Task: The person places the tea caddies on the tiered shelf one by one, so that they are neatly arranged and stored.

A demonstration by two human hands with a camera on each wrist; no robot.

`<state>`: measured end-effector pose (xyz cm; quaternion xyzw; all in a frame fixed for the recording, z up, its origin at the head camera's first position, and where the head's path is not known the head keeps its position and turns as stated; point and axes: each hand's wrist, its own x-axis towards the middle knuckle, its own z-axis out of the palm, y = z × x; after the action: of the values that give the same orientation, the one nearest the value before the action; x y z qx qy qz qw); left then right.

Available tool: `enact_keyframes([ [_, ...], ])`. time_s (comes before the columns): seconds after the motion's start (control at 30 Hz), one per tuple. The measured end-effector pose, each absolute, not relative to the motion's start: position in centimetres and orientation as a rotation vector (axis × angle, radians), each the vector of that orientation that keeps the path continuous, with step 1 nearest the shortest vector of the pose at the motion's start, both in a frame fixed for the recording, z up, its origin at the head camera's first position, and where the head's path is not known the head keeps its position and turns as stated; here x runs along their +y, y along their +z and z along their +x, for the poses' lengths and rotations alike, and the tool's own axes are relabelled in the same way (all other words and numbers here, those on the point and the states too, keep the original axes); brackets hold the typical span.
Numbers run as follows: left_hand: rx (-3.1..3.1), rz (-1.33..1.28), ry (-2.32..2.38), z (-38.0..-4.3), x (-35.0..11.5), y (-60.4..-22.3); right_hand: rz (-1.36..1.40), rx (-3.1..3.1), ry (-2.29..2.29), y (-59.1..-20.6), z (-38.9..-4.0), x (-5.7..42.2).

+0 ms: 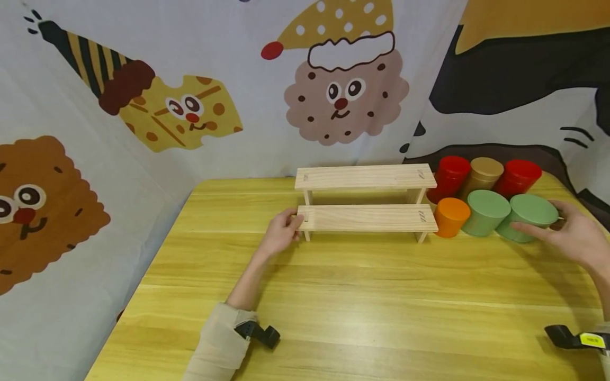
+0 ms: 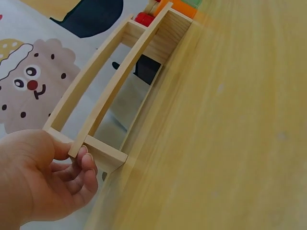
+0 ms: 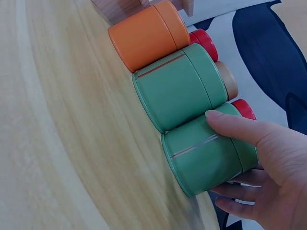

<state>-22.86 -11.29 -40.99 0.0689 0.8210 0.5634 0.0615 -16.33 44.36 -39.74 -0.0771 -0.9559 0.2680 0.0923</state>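
Note:
A two-tier wooden shelf (image 1: 367, 218) stands near the back of the table. My left hand (image 1: 280, 232) pinches the left end of its lower board between thumb and fingers, which the left wrist view shows closely. At the right, my right hand (image 1: 574, 233) grips the outermost green canister (image 3: 206, 153), thumb on the near side and fingers around the far side. That canister stands on the table, touching a second green canister (image 3: 180, 91). Beside that one, an orange canister (image 1: 451, 217) stands close to the shelf's right end.
Behind the front canisters stand a red canister (image 1: 451, 172), a gold canister (image 1: 483, 174) and another red canister (image 1: 519, 174). The wooden table (image 1: 362, 301) reaches back to a cloth backdrop (image 1: 257, 153) printed with cartoon food.

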Motion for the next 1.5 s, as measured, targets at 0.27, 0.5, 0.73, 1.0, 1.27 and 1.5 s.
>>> enact_keyframes([
  [0.27,2.460,0.238,1.722,-22.8,-11.2,-41.3,-0.374,-2.850,0.782,-39.5,-16.0,44.3],
  [0.5,2.456,0.255,1.749,-22.8,-11.2,-41.6,-0.425,-2.778,0.892,-39.1,-15.8,44.4],
  [0.73,2.460,0.245,1.725,-22.7,-11.2,-41.5,-0.439,-2.636,1.007,-38.2,-15.5,44.2],
  [1.0,2.454,0.250,1.735,-22.8,-11.2,-41.6,-0.278,-2.462,1.038,-37.2,-15.2,43.1],
  [1.27,2.441,0.246,1.746,-22.7,-11.3,-41.6,-0.093,-2.297,1.071,-36.2,-15.5,42.4],
  [1.5,2.423,0.255,1.733,-22.2,-11.2,-40.5,-0.167,-2.383,1.064,-35.3,-14.9,41.0],
])
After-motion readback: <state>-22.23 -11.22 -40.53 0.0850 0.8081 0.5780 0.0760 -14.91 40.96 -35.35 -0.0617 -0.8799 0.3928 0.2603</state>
